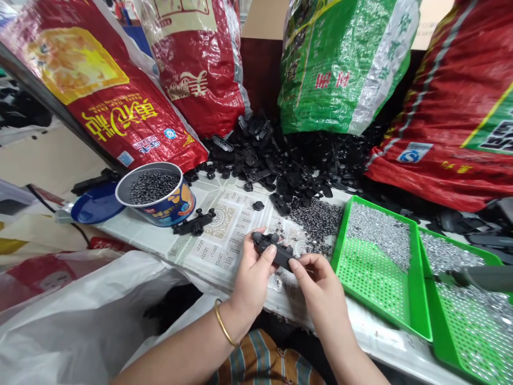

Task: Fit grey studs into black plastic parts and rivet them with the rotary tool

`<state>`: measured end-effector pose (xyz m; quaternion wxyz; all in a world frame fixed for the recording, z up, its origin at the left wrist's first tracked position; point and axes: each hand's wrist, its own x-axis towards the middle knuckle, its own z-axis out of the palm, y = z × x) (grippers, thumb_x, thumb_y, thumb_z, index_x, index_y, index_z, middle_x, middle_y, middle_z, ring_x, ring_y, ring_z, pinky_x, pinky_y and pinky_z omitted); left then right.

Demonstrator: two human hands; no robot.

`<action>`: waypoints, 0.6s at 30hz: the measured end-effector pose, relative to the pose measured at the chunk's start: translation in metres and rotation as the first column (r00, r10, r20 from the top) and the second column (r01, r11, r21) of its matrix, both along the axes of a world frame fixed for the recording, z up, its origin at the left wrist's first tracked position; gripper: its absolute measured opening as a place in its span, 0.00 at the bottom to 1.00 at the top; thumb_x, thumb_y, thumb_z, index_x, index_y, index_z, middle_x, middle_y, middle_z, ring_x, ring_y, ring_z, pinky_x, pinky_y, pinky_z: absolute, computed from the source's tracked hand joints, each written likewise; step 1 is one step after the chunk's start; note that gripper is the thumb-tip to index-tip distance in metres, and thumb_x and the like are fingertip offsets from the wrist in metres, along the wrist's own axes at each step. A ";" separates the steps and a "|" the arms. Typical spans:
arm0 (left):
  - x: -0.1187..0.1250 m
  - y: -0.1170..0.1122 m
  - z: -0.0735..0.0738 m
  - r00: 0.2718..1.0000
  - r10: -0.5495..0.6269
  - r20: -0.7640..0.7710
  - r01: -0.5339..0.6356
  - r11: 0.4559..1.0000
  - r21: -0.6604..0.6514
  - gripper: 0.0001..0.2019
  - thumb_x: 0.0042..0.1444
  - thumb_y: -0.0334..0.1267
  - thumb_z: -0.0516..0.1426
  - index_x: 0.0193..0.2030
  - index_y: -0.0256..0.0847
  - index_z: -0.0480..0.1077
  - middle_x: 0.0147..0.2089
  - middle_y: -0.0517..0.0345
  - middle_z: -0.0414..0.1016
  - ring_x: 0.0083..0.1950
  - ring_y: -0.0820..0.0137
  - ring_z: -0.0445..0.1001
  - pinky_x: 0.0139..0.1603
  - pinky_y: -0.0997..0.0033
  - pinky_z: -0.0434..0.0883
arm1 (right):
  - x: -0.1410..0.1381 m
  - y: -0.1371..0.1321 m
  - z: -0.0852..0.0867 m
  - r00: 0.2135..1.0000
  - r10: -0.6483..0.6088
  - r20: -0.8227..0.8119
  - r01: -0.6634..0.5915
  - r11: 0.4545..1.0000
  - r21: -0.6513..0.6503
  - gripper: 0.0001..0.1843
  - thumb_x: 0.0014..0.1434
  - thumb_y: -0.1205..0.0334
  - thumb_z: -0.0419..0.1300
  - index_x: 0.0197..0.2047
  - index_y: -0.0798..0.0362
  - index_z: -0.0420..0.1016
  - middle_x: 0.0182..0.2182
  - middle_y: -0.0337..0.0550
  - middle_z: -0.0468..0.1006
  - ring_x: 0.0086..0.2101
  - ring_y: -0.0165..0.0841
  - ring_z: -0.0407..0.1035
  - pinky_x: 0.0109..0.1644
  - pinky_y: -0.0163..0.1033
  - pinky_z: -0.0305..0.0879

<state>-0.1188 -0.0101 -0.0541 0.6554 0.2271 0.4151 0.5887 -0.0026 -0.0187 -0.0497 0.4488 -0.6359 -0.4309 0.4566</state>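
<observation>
Above the table's front part, my left hand point(255, 272) is closed round a small black plastic assembly point(276, 250) with rounded knobs on its upper side. My right hand point(318, 283) pinches the right end of the same piece between thumb and fingers. Whether a smaller part sits in the right fingertips cannot be made out. Just beyond my hands lies a spread of tiny dark metal parts point(318, 222). A similar black assembly point(195, 222) rests to the left, beside a tin point(172, 206) filled with small dark parts. One small black round part point(258, 205) lies behind my hands.
Two green perforated trays point(385, 307) with small shiny metal pieces stand on the right; a grey tool handle point(487, 278) reaches over the farther one. Black plastic parts point(256, 155) are heaped at the back below a green sack point(340, 69) and red sacks point(200, 69). A blue lid point(96, 204) lies left.
</observation>
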 end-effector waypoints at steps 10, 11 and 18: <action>0.006 -0.006 -0.001 0.999 0.035 0.041 -0.035 0.999 0.005 0.14 0.57 0.36 0.54 0.48 0.47 0.56 0.49 0.54 0.68 0.50 0.65 0.69 0.48 0.62 0.69 | -0.002 0.008 -0.001 0.991 0.005 -0.136 -0.013 0.998 -0.055 0.16 0.44 0.51 0.64 0.27 0.54 0.67 0.22 0.35 0.66 0.26 0.28 0.59 0.32 0.35 0.57; 0.006 -0.006 -0.001 0.998 0.041 0.050 -0.041 0.999 0.007 0.13 0.57 0.36 0.54 0.48 0.47 0.57 0.48 0.54 0.69 0.50 0.65 0.69 0.47 0.62 0.69 | -0.002 0.008 -0.002 0.989 -0.005 -0.145 -0.003 0.998 -0.055 0.16 0.43 0.51 0.64 0.26 0.54 0.67 0.22 0.35 0.67 0.26 0.28 0.60 0.32 0.35 0.57; 0.013 -0.002 0.003 0.974 0.059 0.217 -0.064 0.998 0.020 0.10 0.55 0.32 0.54 0.42 0.43 0.59 0.44 0.55 0.71 0.48 0.66 0.71 0.49 0.60 0.67 | -0.001 0.003 -0.008 0.989 -0.019 -0.148 0.020 1.000 0.002 0.17 0.45 0.51 0.64 0.33 0.52 0.66 0.29 0.38 0.70 0.29 0.30 0.64 0.33 0.34 0.61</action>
